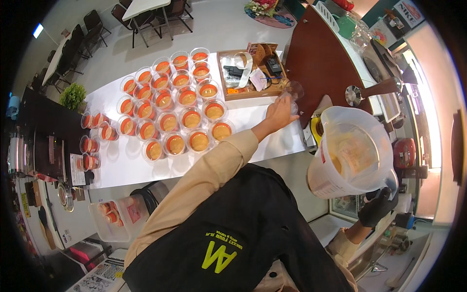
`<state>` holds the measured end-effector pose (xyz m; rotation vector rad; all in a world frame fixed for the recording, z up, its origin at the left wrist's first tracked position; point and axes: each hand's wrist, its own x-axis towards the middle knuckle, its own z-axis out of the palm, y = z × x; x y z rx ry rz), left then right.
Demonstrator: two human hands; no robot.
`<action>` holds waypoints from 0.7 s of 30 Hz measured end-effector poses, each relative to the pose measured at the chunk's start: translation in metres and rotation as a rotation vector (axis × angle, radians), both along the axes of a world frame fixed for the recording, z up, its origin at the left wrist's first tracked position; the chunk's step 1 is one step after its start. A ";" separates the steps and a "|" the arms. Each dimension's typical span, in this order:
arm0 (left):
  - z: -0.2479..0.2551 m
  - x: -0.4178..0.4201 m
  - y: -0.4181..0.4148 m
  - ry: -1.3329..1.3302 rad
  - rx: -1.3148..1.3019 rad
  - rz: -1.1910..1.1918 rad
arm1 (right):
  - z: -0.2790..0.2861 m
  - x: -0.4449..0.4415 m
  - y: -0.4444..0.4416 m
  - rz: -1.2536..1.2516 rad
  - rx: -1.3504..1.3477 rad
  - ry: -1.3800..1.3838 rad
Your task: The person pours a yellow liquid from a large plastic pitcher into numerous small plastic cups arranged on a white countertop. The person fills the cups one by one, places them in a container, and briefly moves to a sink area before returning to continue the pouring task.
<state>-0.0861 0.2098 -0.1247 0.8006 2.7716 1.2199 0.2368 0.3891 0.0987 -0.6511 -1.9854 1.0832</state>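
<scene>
My left hand (279, 114) is bare and reaches across the white table (251, 146). Its fingers are on a clear plastic cup (294, 91) by the wooden tray's corner; whether more than one cup is there I cannot tell. A black glove covers my right hand (377, 207), which grips the handle of a large translucent measuring jug (355, 153). The jug is tilted, with a little brown liquid low inside it. Left of my bare hand stand rows of clear cups with orange-red bands and brown contents, such as this near cup (199, 140).
A wooden tray (251, 95) holds a black adapter, tape and packets. Several more cups (89, 144) stand at the table's left end. Below is a clear plastic bin (118, 233) with banded cups inside. A brown counter (321, 54) rises at the right, and a sink (372, 252) lies lower right.
</scene>
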 end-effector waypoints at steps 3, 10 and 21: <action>-0.006 -0.006 0.011 -0.094 -0.047 -0.020 | -0.006 0.007 -0.001 -0.004 0.034 0.029; 0.028 0.000 -0.012 -0.015 0.172 0.031 | -0.008 0.000 -0.003 0.053 -0.064 0.036; 0.081 -0.013 -0.108 -0.846 1.527 0.073 | -0.006 -0.030 -0.009 0.052 0.080 0.102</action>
